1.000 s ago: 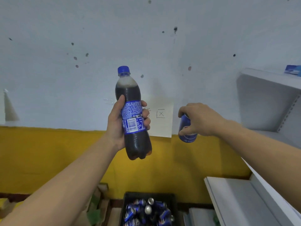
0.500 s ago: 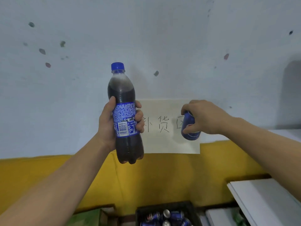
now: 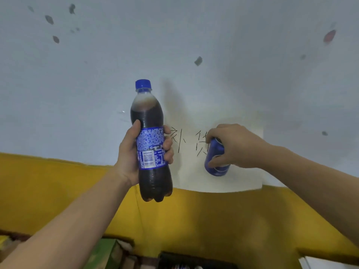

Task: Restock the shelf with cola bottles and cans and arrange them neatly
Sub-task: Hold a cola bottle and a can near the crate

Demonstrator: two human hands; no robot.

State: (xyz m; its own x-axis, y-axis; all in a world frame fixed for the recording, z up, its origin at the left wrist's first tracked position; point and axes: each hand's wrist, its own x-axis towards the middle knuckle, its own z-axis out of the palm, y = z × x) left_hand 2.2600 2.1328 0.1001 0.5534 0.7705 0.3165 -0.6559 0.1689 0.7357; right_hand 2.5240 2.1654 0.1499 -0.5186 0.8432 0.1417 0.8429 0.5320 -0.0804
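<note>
L hand [image 3: 132, 154] is gripping the cola bottle [image 3: 147, 115] upright round its label, near ctr. R hand [image 3: 236, 146] is clutching the blue can [image 3: 214, 154] from above, at the bottle's 3 o'clock, apart from it. Paper sign [image 3: 242, 177] is hanging behind both.

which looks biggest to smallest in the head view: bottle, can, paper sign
1. Paper sign and bottle: too close to rank; the sign is wider, the bottle taller and nearer the camera.
2. Can: clearly smallest.

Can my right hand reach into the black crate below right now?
Probably not: the right hand is full, its grip around a blue can, and the crate lies well below it.
</note>
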